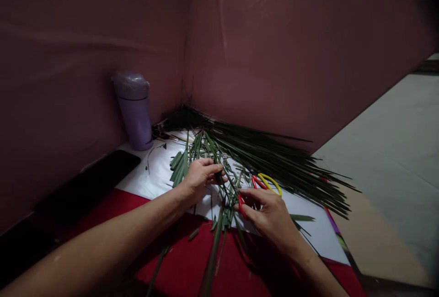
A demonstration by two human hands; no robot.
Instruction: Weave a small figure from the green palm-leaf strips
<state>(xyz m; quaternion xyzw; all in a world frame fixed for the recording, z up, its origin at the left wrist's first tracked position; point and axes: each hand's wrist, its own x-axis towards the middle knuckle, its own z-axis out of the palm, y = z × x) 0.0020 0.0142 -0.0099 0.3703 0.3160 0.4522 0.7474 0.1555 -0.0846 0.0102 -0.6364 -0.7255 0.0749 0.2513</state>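
Observation:
My left hand (200,176) is closed on narrow green leaf strips (217,155), pinching them between thumb and fingers above the white sheet (157,176). Close to its right, my right hand (265,210) grips red-handled scissors (242,206). Their thin blades reach toward the strips at my left fingers, though I cannot tell whether they touch. Just beyond my right hand are yellow and red handles (270,183), apparently of a second pair of scissors. Short cut leaf pieces (228,217) lie below and between my hands. Folded green leaves (178,167) fan out beyond the left hand.
A long bundle of dark green leaves (274,155) runs along the pinkish wall (291,59). At the back left stands a purple tumbler (135,114), with a dark flat object (126,164) in front. Red cloth (185,256) covers the near side; pale floor (394,151) shows right.

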